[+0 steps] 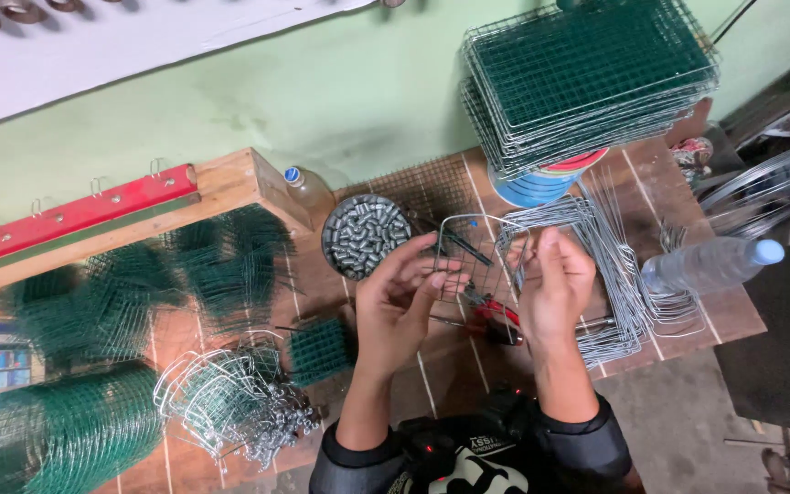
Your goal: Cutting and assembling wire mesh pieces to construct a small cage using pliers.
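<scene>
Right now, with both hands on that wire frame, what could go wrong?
1. The wire frame is held between the left hand and right hand with bare fingers; a wire end could prick or scratch them.
2. The round tin of metal clips sits just beyond the left hand; a swing of the frame might tip it.
3. The plastic bottle lies on its side near the table edge and could roll off.
</scene>
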